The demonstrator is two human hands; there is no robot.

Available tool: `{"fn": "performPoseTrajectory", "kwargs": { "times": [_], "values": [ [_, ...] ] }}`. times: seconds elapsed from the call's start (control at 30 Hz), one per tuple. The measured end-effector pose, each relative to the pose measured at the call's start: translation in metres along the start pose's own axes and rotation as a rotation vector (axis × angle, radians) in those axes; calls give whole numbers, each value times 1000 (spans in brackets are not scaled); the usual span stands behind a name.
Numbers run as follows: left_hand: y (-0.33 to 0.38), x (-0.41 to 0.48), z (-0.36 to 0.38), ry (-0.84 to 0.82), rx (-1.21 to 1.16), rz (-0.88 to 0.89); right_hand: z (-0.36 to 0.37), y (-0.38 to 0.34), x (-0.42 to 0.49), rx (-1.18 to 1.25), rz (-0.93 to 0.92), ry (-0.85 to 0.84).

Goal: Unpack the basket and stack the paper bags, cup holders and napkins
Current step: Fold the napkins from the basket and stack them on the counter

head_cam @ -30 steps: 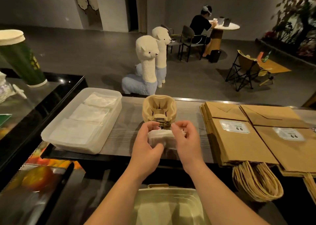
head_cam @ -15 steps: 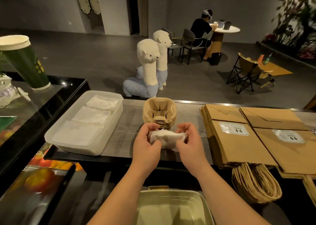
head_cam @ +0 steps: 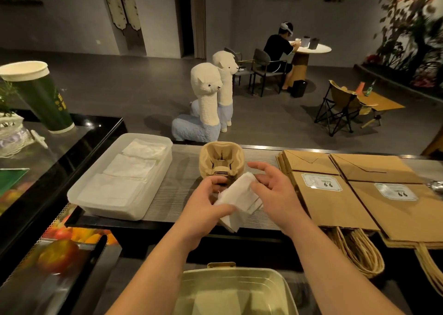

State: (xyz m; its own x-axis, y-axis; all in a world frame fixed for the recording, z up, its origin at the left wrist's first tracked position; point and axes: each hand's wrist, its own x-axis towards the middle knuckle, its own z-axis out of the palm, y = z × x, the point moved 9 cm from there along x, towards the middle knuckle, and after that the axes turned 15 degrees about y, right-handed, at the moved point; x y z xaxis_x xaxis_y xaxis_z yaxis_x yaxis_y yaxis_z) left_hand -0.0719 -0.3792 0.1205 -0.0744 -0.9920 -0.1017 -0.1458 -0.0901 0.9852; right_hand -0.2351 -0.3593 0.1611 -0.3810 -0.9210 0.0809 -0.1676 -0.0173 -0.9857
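Let go on the right since a moment ago: right hand (head_cam: 271, 190) now spread wide beside the napkins (head_cam: 236, 203). Left hand (head_cam: 208, 207) pinching that white bunch, just in front of the cup holders (head_cam: 221, 162). Best carried left of the cup holders, laid flat and neat in the clear tray (head_cam: 153, 195), edges lined up.

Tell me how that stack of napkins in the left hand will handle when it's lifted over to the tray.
The napkin stack is probably floppy: its free end droops past the left hand. Likely very light, since one hand holds it while the right hand is open. Its loose edges fan, so sheets may slip apart.
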Motion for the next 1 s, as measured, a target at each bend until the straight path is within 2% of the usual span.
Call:
{"fn": "performPoseTrajectory", "kwargs": {
  "times": [0.1,0.2,0.27,0.33,0.37,0.47,0.57,0.67,0.77,1.0],
  "values": [
    [6,-5,7,-63,40,-25,11,-15,-3,-93,-36,-136],
    [8,-9,8,-30,-31,-48,2,-23,-5,-40,-42,-21],
    [8,-12,5,45,-209,-111,-4,-4,-13,76,112,73],
    [6,-15,4,96,-376,-157,8,21,-29,214,301,29],
    [5,-16,4,102,-422,-156,15,27,-35,224,318,-1],
    [5,-15,-3,125,-504,-127,12,20,-33,54,144,49],
    [10,-9,-23,198,-366,14,8,4,-20,-191,-101,-5],
    [14,-5,-26,188,-82,160,12,6,-16,-358,-204,-57],
    [11,-3,-20,140,57,228,17,16,-18,-375,-193,-45],
    [1,9,-8,133,27,231,27,29,-11,-49,5,38]
  ]
}}
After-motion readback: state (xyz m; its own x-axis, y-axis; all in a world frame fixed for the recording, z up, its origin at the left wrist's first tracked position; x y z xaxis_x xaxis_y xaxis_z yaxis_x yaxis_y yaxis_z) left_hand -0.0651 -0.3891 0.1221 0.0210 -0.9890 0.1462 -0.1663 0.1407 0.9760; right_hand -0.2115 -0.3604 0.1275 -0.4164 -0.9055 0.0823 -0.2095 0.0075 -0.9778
